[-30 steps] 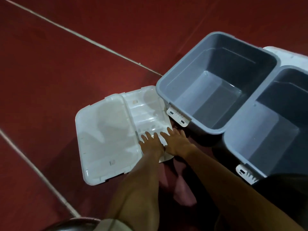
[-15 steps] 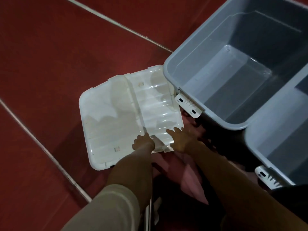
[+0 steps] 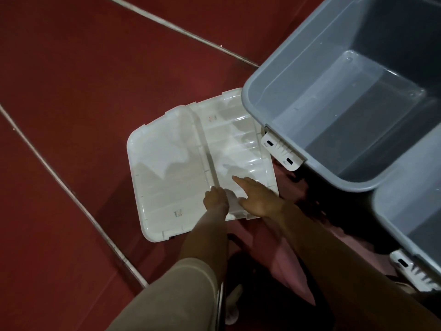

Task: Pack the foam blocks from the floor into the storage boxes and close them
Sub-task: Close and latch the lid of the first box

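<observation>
Change at the lids! The left grip (image 3: 214, 199), flat a second ago, has curled up at the ridge where the two white lids (image 3: 171, 168) overlap on the floor (image 3: 71, 91). Whether it holds that ridge, nobody can tell. The right grip (image 3: 259, 199) lies open, forefinger stretched along the right-hand lid (image 3: 238, 144). Both grey storage boxes (image 3: 298, 75) gape empty just beside the lids, and no foam blocks are in view. Packing likely hasn't begun.

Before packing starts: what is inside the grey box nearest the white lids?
Nothing visible: the grey box shows only its bare bottom and walls. Its far corner lies outside the frame.
</observation>
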Demonstrator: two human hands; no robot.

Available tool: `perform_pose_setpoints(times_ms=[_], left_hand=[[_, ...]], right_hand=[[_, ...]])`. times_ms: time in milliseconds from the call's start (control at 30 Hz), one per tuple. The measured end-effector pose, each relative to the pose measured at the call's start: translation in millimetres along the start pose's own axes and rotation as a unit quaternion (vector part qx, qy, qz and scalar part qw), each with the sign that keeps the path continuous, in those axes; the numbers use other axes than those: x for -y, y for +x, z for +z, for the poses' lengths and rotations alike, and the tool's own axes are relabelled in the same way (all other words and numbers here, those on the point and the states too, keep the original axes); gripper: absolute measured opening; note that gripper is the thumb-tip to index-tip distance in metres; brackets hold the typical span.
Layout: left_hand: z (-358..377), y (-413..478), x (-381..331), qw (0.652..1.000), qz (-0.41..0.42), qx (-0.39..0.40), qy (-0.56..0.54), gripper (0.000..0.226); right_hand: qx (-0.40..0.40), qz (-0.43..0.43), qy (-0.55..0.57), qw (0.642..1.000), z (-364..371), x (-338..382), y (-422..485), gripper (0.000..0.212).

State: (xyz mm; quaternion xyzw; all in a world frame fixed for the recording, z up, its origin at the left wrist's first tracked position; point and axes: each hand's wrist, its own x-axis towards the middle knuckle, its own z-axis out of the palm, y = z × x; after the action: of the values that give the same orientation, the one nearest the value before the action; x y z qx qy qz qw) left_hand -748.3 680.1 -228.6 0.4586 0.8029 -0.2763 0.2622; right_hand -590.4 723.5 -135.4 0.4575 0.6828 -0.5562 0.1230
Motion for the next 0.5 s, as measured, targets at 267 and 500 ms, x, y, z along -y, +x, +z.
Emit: perform_pose_setpoints(times_ms=[267, 500], left_hand=[[-36.8, -5.3, -9.0, 0.993, 0.037, -0.113, 0.0, 0.021], [-65.5, 1.7, -26.7, 0.989, -0.055, -0.075, -0.118, 0.033]], right_hand=[[-0.057, 0.026, 0.019, 0.998, -25.3, 10.2, -17.1, 0.064], [-0.051, 0.025, -0.023, 0.998, -17.7, 13.6, -28.5, 0.064]])
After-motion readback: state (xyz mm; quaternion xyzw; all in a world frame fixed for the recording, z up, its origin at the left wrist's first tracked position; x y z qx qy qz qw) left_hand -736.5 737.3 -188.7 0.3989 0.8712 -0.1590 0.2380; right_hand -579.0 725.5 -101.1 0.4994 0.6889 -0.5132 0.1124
